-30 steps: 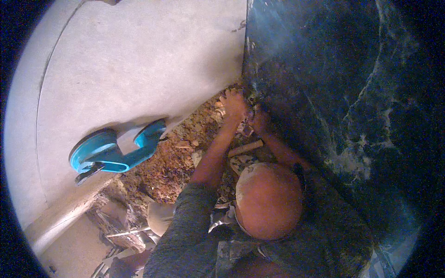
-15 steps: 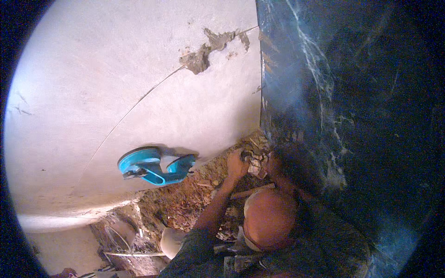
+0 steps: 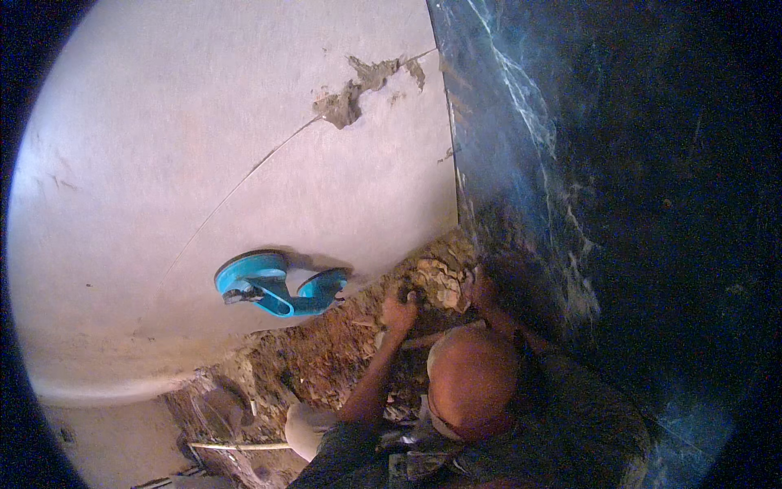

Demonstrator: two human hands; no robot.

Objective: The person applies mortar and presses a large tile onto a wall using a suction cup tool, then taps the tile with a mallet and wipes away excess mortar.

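Note:
My left hand (image 3: 397, 312) is curled in a fist over the brown rubble, with something small and dark at its fingers that I cannot make out. To its right lies a pale, crumbly clump (image 3: 444, 284) in the corner. My right hand (image 3: 485, 292) is at the clump's right edge, its fingers mostly lost in shadow. Left of my hands, a turquoise suction lifter (image 3: 285, 285) with two cups and a handle sits against a large pale slab (image 3: 195, 147).
A dark marbled panel (image 3: 521, 106) meets the pale slab at the corner. Grey mortar (image 3: 346, 102) is smeared on the slab's seam. Loose rubble (image 3: 318, 359) fills the strip beneath the slab. A thin pale stick (image 3: 240, 446) lies at the lower left.
My left hand has drawn back to the left from the pale clump, uncovering more of it. My right hand has stayed beside the clump. The view has turned slightly.

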